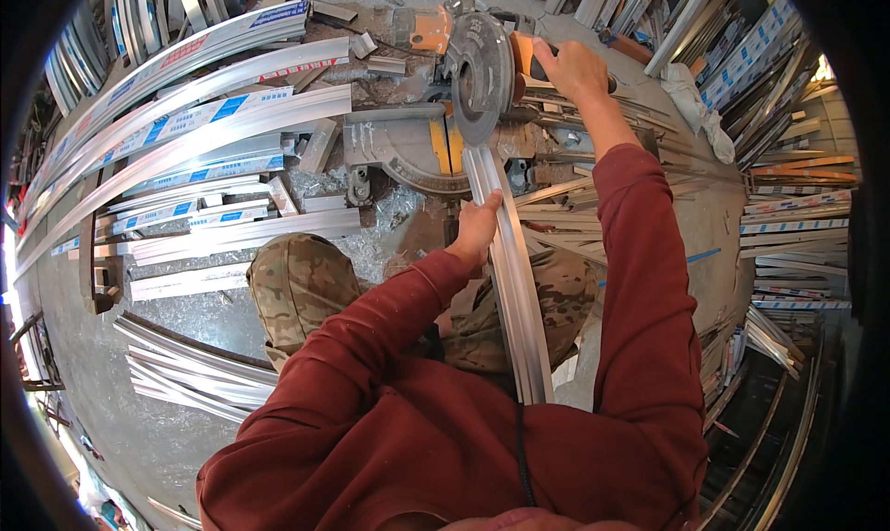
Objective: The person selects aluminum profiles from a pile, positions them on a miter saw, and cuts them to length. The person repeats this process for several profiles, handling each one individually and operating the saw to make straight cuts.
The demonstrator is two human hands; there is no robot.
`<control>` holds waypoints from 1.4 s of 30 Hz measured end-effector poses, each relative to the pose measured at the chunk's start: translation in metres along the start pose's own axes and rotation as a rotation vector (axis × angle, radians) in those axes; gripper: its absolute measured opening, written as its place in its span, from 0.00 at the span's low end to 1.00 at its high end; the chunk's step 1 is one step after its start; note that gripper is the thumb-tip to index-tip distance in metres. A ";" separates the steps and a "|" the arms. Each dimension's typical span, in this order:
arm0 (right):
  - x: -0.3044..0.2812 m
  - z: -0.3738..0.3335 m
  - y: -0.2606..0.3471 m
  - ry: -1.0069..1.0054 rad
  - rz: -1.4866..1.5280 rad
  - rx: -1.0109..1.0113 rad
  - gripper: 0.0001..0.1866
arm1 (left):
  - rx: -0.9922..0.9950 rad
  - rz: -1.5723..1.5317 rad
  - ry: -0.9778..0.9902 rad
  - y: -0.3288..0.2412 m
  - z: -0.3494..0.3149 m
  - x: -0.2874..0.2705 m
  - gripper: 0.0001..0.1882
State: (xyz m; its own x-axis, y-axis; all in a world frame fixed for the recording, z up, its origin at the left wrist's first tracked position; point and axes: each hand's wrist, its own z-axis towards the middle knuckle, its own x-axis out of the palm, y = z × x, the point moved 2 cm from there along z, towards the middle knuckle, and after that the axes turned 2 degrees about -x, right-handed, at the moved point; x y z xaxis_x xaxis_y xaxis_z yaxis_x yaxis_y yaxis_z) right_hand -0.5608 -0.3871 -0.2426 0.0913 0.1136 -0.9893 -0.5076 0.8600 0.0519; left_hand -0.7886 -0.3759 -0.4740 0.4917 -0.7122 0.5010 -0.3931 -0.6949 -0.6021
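Observation:
In front of me a miter saw (pixel 399 146) stands low on the floor, its round blade guard (pixel 479 67) above a grey base with a yellow insert. My right hand (pixel 572 69) is wrapped round the saw's black and orange handle (pixel 528 58). A long silver aluminium profile (pixel 519 299) runs from under the blade back toward my body, between my knees. My left hand (pixel 476 227) grips this profile a short way from the blade. The far end of the profile lies at the blade's lower edge; whether they touch I cannot tell.
Long aluminium profiles (pixel 204 146), some with blue-printed film, lie in stacks to the left. More strips (pixel 190 378) lie lower left. Bundled profiles (pixel 797 225) fill the right side, and others lean at the upper right by a white cloth (pixel 700 114). Short offcuts (pixel 320 146) lie beside the saw.

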 end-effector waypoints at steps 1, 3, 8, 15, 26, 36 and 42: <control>0.001 0.000 0.000 -0.007 0.002 -0.001 0.39 | -0.001 -0.008 0.002 -0.002 -0.003 0.001 0.22; 0.002 0.000 -0.002 -0.020 0.002 -0.003 0.39 | 0.000 -0.022 0.005 -0.006 -0.007 0.003 0.22; 0.003 -0.002 -0.001 -0.031 -0.005 -0.016 0.39 | 0.008 -0.040 0.014 -0.011 -0.013 0.005 0.22; 0.004 -0.004 -0.002 -0.027 -0.021 -0.016 0.39 | -0.019 -0.084 0.018 -0.008 -0.010 0.005 0.21; 0.006 -0.010 0.001 -0.019 -0.045 -0.010 0.36 | -0.016 -0.090 0.027 -0.007 -0.006 0.003 0.20; 0.011 -0.007 -0.004 -0.007 -0.055 0.020 0.33 | -0.022 -0.094 0.013 -0.023 -0.025 0.009 0.22; 0.007 -0.009 -0.001 -0.025 -0.045 0.008 0.35 | -0.015 -0.059 -0.006 -0.007 -0.008 0.001 0.26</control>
State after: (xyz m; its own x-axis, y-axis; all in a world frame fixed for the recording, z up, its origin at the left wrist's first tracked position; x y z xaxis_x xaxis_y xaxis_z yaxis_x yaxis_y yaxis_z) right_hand -0.5673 -0.3916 -0.2507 0.1353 0.0868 -0.9870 -0.4954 0.8686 0.0085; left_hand -0.7916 -0.3724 -0.4640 0.5187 -0.6696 0.5316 -0.3754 -0.7370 -0.5621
